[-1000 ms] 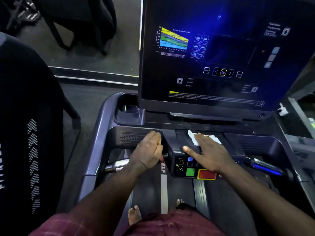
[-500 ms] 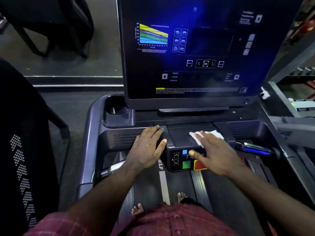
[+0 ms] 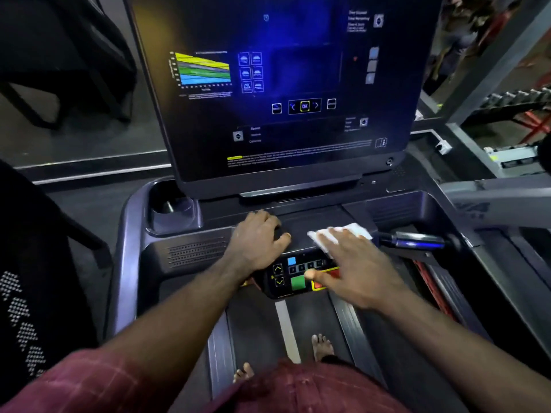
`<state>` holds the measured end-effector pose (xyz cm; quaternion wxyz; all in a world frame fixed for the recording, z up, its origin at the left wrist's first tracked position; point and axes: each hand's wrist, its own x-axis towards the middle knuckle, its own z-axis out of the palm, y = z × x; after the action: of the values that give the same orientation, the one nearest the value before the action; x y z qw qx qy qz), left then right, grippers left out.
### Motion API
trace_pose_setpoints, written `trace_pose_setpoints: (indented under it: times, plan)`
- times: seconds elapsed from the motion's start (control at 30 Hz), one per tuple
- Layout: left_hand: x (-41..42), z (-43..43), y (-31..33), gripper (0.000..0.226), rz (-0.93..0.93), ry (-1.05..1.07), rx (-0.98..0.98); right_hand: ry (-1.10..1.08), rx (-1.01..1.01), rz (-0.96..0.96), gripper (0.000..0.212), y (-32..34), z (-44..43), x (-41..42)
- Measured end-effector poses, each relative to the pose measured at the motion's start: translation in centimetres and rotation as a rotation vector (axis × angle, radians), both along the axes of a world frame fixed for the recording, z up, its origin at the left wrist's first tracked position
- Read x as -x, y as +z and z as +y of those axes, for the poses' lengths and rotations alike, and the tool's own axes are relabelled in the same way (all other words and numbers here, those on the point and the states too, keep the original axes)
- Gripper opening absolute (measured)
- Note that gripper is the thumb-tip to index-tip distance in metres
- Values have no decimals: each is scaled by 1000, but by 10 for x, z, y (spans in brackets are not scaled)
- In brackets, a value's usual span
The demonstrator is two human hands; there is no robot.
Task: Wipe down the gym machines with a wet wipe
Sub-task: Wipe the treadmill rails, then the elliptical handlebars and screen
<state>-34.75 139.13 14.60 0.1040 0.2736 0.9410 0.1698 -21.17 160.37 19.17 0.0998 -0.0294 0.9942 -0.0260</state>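
Our left hand (image 3: 256, 241) has uncurled and lies flat, higher on the console (image 3: 313, 216). Our right hand (image 3: 357, 269) has slid the wet wipe (image 3: 348, 232) rightward, and its thumb now covers the red button (image 3: 333, 273).

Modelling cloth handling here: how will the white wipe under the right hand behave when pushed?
Probably floppy: the wipe lies creased, flat against the console. Likely light and thin, so it may bunch unless the right hand presses it flat.

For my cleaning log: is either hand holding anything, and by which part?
Nothing is gripped. The right hand presses the wet wipe flat on the treadmill console, straight fingers across its middle; the left hand rests there empty.
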Motion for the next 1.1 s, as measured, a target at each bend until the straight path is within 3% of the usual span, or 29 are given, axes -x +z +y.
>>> trace_pose_setpoints:
  times: [0.07, 0.17, 0.4, 0.6, 0.73, 0.83, 0.97, 1.1]
  plan:
    - [-4, 21, 0, 59, -27, -16, 46, -114, -37, 6, 102, -8, 37, 8]
    - [-11, 41, -2, 72, -16, 19, 111, -256, 87, -73, 115, -21, 54, 33]
    - [-17, 43, 1, 83, -1, 39, 166, -252, 212, -190, 125, -22, 75, 65]
    - [-16, 44, 3, 84, -41, 77, 218, -54, 206, -125, 119, -22, 85, 48]
    - [-17, 46, 2, 85, -46, 97, 226, 158, 290, -71, 101, -28, 113, 35]
    - [-20, 48, 5, 80, -9, 133, 268, 197, 380, -70, 85, -48, 136, 60]
    - [-24, 52, 9, 82, 12, 181, 315, 115, 398, -84, 101, -58, 132, 90]
    - [-25, 51, 8, 84, 3, 187, 291, 88, 322, -174, 113, -31, 126, 69]
